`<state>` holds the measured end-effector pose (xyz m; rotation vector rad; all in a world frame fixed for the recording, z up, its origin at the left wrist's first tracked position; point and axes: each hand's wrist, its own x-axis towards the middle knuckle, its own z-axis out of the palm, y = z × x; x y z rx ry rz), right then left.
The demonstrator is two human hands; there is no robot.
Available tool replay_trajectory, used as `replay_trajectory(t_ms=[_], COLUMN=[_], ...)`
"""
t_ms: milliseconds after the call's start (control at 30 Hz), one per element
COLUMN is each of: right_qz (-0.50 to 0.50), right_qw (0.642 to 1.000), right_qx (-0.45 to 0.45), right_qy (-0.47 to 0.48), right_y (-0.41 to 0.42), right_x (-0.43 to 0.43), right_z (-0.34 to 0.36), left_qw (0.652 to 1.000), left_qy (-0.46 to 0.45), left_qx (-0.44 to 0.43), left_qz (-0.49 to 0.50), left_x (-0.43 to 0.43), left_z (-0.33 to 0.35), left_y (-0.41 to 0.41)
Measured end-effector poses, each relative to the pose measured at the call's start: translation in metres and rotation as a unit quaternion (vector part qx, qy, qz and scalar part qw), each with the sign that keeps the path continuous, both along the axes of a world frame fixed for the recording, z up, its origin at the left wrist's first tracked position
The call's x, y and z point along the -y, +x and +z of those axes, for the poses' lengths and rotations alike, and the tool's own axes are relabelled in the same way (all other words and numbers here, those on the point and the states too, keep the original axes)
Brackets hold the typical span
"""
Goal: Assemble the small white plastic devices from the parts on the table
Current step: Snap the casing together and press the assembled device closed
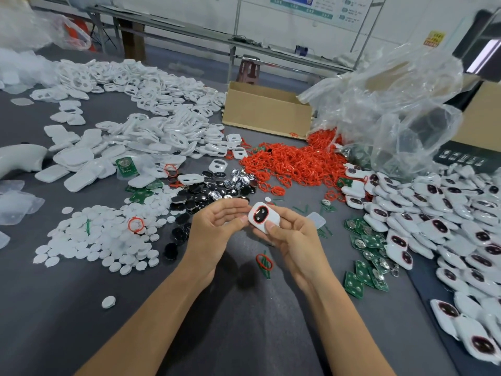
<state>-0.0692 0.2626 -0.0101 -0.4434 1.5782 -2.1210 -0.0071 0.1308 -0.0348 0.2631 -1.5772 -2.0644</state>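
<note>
Device (263,217), rounded glossy white plastic ringed orange, is pinched by right grip (295,240); left grip (217,226) is cupped loosely, thumb touching.

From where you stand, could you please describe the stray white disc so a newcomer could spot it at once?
Start at the big heap of white discs on the left of the grey table. Come nearer the person, left of the left forearm: the stray disc lies alone on the bare surface, touching nothing.
</note>
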Motion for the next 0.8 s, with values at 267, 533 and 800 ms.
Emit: replay_trajectory(t_ms=[267,533,800], right_qz=[-0.015,-0.038,-0.014], right_qw=[1.0,0.999,0.999], right_qx=[0.02,-0.001,0.021], right_qy=[-0.016,0.015,0.032], right_y=[-0.0009,0.0007,0.001], right_x=[0.0007,-0.0008,0.0007], right_z=[0.0047,0.0027,0.0001], left_qw=[1.0,1.0,0.998], left_qy=[0.02,0.027,-0.009], left_qx=[0.003,0.005,-0.014], left_qz=[-0.004,0.004,-0.053], left_x=[0.0015,0.0002,-0.0032], left_z=[-0.0011,0.0,0.0026], left_y=[0.0011,0.0004,0.0015])
